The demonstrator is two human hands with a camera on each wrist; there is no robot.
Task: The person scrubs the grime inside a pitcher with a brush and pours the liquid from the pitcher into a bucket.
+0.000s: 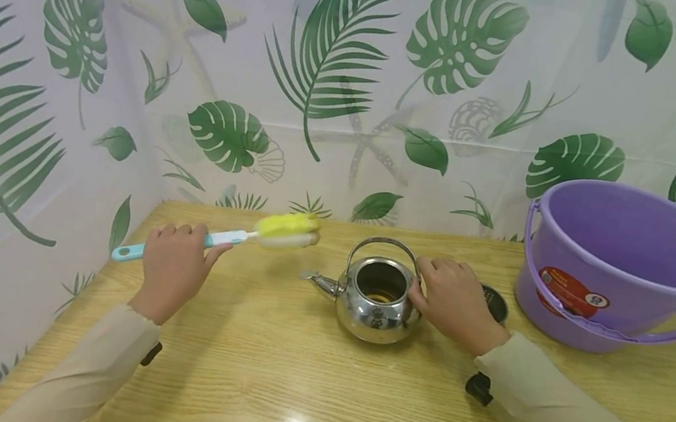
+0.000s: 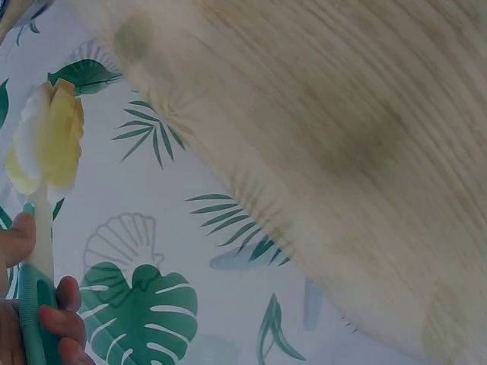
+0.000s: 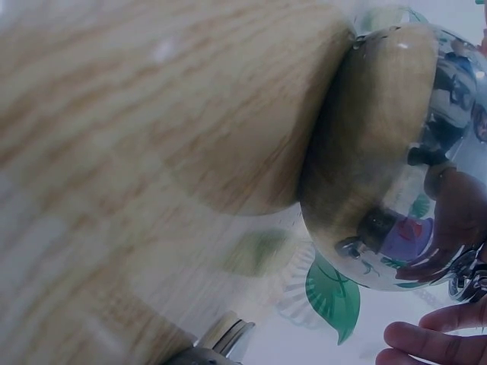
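Observation:
My left hand grips the turquoise and white handle of a sponge bottle brush, held above the left part of the table. Its yellow and white head points right, toward the kettle; the left wrist view shows fingers curled round the handle. A shiny steel kettle stands upright and lidless, spout to the left and arched handle raised. At its right side my right hand holds the handle's lower end, thumb near the rim of the opening. Some fingers show beside the kettle in the right wrist view.
A large purple bucket stands at the right, its handle hanging down in front. Partly hidden behind my right hand lies a dark round piece with small holes. A leaf-print sheet hangs along the wooden table's back and left edges.

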